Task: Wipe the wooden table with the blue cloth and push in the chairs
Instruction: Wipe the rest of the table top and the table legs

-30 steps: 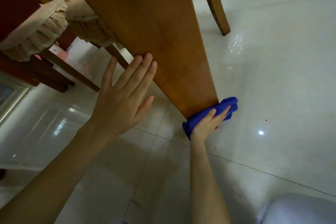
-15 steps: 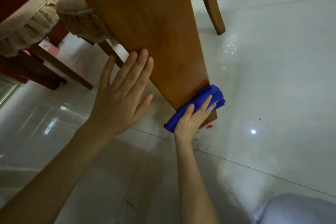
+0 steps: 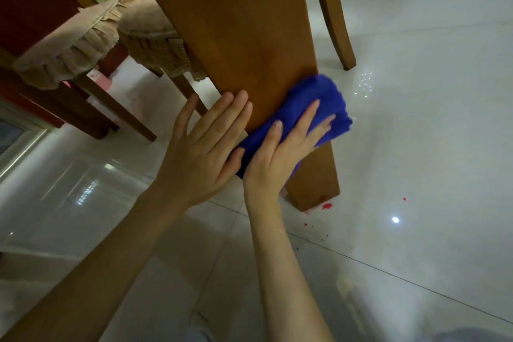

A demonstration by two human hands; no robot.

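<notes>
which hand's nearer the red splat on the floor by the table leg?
Right. The right hand presses the blue cloth above the red splat; the left hand rests on the table leg, farther left.

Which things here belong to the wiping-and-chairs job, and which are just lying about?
Job: blue cloth, pressed under the right hand; wooden table leg, touched by the left hand; cushioned chairs.
Lying about: red spots on the floor tiles; pink object beneath the chairs.
</notes>
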